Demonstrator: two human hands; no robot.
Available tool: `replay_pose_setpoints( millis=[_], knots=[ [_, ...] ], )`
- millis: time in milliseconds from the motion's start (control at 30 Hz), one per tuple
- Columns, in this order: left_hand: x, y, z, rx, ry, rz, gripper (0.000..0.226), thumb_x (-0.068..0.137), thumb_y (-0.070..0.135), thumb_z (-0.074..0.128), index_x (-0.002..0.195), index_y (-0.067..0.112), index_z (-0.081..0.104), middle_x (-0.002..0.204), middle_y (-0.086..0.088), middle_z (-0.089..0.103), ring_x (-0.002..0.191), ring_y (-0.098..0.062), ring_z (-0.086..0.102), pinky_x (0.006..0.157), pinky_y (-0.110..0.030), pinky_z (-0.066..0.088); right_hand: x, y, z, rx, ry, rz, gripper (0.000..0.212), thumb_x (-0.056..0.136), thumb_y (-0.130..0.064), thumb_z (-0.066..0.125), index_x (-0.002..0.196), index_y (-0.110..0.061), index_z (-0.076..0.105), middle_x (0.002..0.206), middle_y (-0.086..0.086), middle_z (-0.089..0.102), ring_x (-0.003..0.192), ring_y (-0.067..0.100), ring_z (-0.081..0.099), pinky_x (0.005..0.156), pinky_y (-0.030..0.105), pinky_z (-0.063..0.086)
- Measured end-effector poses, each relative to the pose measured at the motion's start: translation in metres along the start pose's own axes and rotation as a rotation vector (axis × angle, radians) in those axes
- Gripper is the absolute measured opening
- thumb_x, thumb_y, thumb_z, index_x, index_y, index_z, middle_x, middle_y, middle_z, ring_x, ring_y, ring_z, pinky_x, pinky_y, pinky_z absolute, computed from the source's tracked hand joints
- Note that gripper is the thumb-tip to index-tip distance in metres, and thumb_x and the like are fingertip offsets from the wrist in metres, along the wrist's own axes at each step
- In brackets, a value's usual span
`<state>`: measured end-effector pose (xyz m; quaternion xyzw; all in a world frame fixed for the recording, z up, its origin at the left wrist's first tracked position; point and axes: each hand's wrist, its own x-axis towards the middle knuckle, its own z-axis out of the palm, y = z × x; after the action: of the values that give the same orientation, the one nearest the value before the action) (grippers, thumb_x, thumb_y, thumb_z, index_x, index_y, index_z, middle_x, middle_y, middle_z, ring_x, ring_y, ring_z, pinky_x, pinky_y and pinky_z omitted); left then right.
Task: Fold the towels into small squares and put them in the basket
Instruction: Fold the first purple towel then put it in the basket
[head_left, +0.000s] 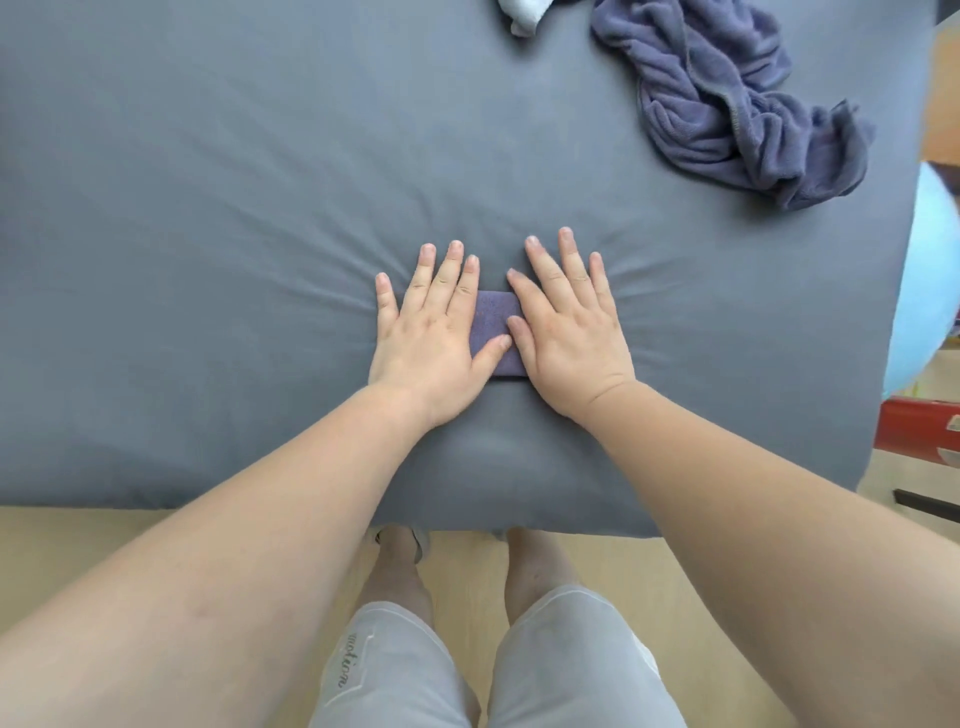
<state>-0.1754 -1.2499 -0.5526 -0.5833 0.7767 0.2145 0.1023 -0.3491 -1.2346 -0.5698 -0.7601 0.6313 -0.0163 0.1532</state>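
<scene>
Head view, looking down. A bed covered by a grey sheet (208, 156) serves as the work surface, and its fabric puckers in radiating creases around the point of pressure. The left hand (431, 332) and the right hand (566, 332) lie palm down, side by side near the front edge. Their fingers (447, 270) are straight and slightly spread, gripping nothing, and the thumbs angle inward until they nearly meet. Beneath and between the palms sits the folded towel (493, 317), a purple-grey pad of which only a narrow middle strip shows.

Judged step: flattening a finished small square before it is stowed. The next move calls for lifting the pad without letting its layers spring open, probably with thumbs on top and fingers slid beneath, then carrying it to the basket. No basket is in view, so its direction cannot be told.

Other things, by size: a crumpled blue-grey towel (727, 104) lies unfolded at the far right of the bed, well apart from the hands. Off the right edge are a pale blue rounded object (930, 270) and a red box (914, 431). A white cloth (524, 13) is cut off by the top border. Nothing lies between the hands and the pad
</scene>
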Motion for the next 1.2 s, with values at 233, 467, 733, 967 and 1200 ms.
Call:
replay_pose_setpoints(
  millis=[233, 467, 733, 967, 1200],
  knots=[
    [-0.038, 0.004, -0.035, -0.074, 0.011, -0.140, 0.038, 0.070, 0.048, 0.076, 0.103, 0.029, 0.069, 0.100, 0.003, 0.058, 0.105, -0.024, 0.054, 0.089, -0.038, 0.041, -0.051, -0.024, -0.035, 0.087, -0.156, 0.009, 0.044, 0.080, -0.029, 0.072, 0.120, -0.019, 0.059, 0.104, 0.004, 0.058, 0.102, 0.033, 0.058, 0.087, 0.043, 0.047],
    [-0.111, 0.019, -0.118, -0.502, -0.100, -0.307, 0.029, 0.062, 0.039, 0.086, 0.074, 0.028, 0.062, 0.076, 0.009, 0.065, 0.076, -0.014, 0.062, 0.064, -0.031, 0.052, -0.086, -0.041, -0.133, 0.294, -0.327, -0.033, 0.042, 0.087, -0.031, 0.068, 0.126, -0.025, 0.055, 0.111, 0.000, 0.059, 0.103, 0.026, 0.058, 0.085, 0.038, 0.048],
    [-0.172, 0.023, -0.207, -1.129, 0.117, -0.394, 0.031, 0.075, 0.013, 0.086, 0.101, 0.010, 0.067, 0.090, -0.001, 0.075, 0.078, -0.007, 0.068, 0.065, -0.019, 0.053, -0.101, -0.069, -0.239, 1.078, -0.165, 0.419, 0.055, 0.079, -0.022, 0.080, 0.127, -0.034, 0.056, 0.104, 0.014, 0.066, 0.081, 0.018, 0.062, 0.071, 0.033, 0.054],
    [-0.190, -0.025, -0.251, -1.334, 0.171, -0.360, 0.029, 0.085, 0.014, 0.078, 0.110, 0.008, 0.066, 0.098, -0.004, 0.077, 0.081, -0.011, 0.069, 0.068, -0.033, 0.054, -0.082, -0.130, -0.271, 1.369, -0.068, 0.426, 0.046, 0.094, -0.014, 0.069, 0.131, -0.034, 0.052, 0.107, 0.016, 0.071, 0.080, 0.013, 0.067, 0.068, 0.026, 0.052],
    [-0.204, -0.142, -0.284, -1.326, 0.169, -0.271, 0.023, 0.085, 0.015, 0.078, 0.105, 0.009, 0.068, 0.091, -0.005, 0.077, 0.075, -0.012, 0.066, 0.060, -0.032, 0.049, -0.044, -0.247, -0.272, 1.449, -0.037, 0.422, 0.024, 0.100, -0.009, 0.059, 0.116, -0.026, 0.062, 0.113, 0.014, 0.065, 0.084, 0.017, 0.063, 0.064, 0.040, 0.061]
  ],
)
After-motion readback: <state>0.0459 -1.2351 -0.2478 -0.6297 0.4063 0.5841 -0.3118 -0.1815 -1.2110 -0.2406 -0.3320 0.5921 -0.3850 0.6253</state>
